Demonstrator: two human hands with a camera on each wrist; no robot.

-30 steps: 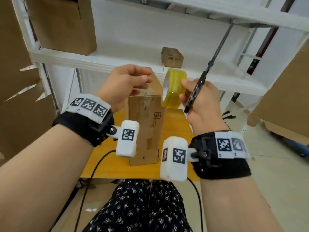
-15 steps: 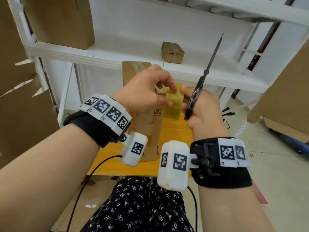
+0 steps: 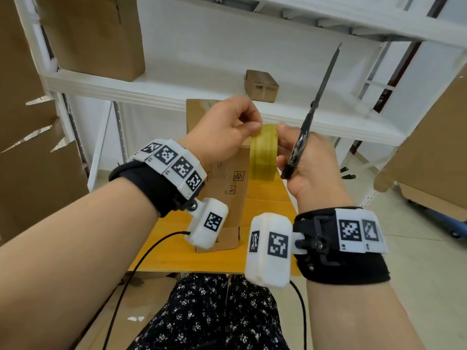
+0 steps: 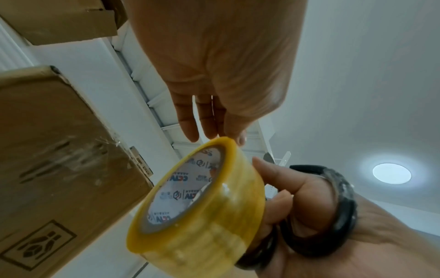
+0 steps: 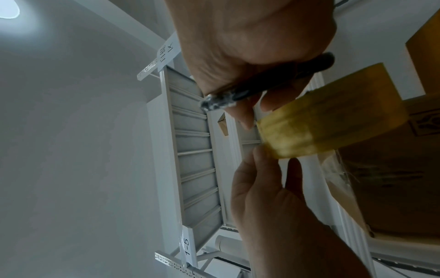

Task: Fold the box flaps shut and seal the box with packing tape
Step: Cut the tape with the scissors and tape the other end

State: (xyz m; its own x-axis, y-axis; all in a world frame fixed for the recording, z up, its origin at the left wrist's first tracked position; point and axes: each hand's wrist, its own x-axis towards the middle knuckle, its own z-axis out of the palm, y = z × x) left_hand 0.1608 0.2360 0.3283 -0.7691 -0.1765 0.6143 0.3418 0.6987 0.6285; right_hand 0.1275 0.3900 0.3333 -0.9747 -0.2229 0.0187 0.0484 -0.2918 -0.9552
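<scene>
A yellow tape roll [image 3: 262, 157] is held edge-on in front of the tall cardboard box [image 3: 227, 188], which stands upright on the wooden table [image 3: 267, 205]. My right hand [image 3: 280, 147] grips the roll from the right, together with black scissors [image 3: 318, 102] whose blades point up. My left hand [image 3: 255, 125] pinches the roll's top rim with thumb and fingertips. The left wrist view shows the roll [image 4: 209, 216], the scissor handles [image 4: 333, 206] and clear tape on the box [image 4: 59, 150]. Whether a tape end is lifted is not visible.
A white shelf rack [image 3: 177, 92] stands right behind the table, with a small carton [image 3: 261, 85] and a large box [image 3: 96, 34] on it. Flattened cardboard [image 3: 25, 147] leans at the left, more cardboard [image 3: 429, 152] at the right. Black wrist cables [image 3: 141, 258] hang over the table's front edge.
My left hand moved right from above the box onto the tape roll. The right hand turned the roll from face-on to edge-on, and the scissors tilted more upright.
</scene>
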